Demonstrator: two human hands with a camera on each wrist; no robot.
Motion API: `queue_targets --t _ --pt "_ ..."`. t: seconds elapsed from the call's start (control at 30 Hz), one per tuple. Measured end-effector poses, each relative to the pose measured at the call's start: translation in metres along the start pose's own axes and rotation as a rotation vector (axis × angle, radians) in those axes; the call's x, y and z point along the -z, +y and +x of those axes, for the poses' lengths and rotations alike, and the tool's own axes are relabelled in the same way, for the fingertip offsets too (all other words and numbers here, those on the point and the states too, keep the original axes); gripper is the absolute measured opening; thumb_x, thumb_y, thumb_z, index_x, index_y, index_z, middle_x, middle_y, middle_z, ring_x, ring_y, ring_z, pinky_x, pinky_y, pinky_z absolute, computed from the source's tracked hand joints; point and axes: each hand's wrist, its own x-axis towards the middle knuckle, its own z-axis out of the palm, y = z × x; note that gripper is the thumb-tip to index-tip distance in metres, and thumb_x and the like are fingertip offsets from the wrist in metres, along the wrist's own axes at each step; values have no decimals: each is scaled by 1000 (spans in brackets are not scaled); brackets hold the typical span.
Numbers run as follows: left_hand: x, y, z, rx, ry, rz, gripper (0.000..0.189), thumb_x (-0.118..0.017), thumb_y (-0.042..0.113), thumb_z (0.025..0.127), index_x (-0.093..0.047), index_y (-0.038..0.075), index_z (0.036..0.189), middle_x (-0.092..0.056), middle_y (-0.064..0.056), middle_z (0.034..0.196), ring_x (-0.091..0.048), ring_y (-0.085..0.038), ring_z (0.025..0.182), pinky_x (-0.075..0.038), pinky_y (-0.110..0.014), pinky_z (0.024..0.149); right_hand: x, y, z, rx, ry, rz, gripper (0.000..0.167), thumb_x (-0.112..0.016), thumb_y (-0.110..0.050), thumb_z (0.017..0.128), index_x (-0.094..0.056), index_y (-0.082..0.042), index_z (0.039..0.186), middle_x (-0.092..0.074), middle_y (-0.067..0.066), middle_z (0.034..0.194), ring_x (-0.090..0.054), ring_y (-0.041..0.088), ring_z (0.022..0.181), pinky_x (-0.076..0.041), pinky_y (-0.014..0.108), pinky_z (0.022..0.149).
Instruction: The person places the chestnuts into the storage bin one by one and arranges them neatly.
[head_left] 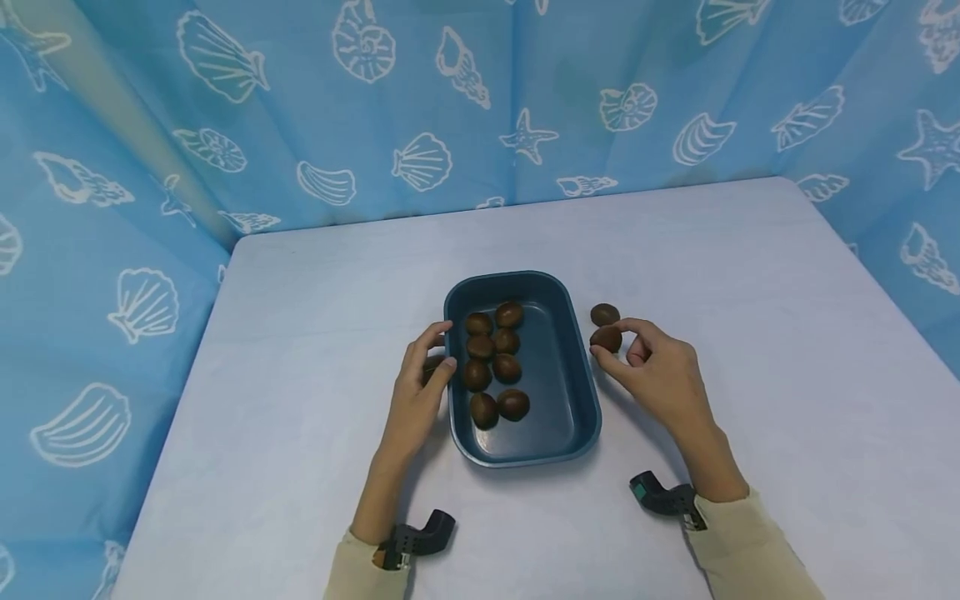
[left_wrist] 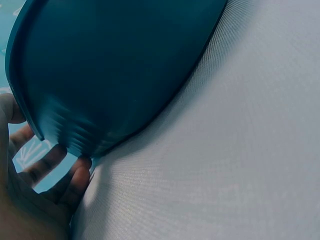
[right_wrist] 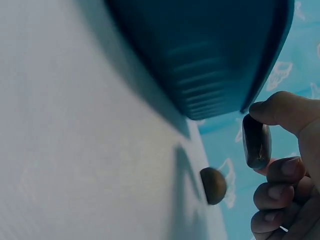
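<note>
A dark blue tray (head_left: 555,450) stands on the table, with several glossy brown chestnuts (head_left: 507,368) grouped along its left half. My left hand (head_left: 420,383) holds the tray's left side, the thumb tip on the rim. Under that rim, the left wrist view has its fingers (left_wrist: 47,162) against the outer wall. Just right of the tray, my right hand (head_left: 663,367) pinches a chestnut (head_left: 606,338) between thumb and forefinger. Its other fingers curl into the palm in the right wrist view. Another chestnut (right_wrist: 214,186) lies on the table close by, slightly beyond the held one.
A white cloth covers the table (head_left: 315,333). Behind it and along both sides hangs a blue curtain (head_left: 465,83) printed with white shells and starfish. A black wrist camera (head_left: 427,533) is strapped to each forearm.
</note>
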Motion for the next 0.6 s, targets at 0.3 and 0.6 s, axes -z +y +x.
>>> queue_targets --t 0.3,0.6 --pt "-3 -24 6 -21 25 31 45 -49 29 104 -45 31 149 -47 -4 138 -55 -26 122 -42 -47 105 14 -23 -9 96 -2 16 37 -81 -34 85 -67 -12 112 -41 -4 63 -38 12 51 -32 26 47" --pt "-3 -26 6 -17 24 24 46 -51 28 104 -45 32 149 -47 -3 138 -56 -26 122 -43 -47 105 14 -44 -19 227 -49 12 33 -84 -28 82 -66 -14 106 -37 -8 62 -36 9 51 -31 25 47"
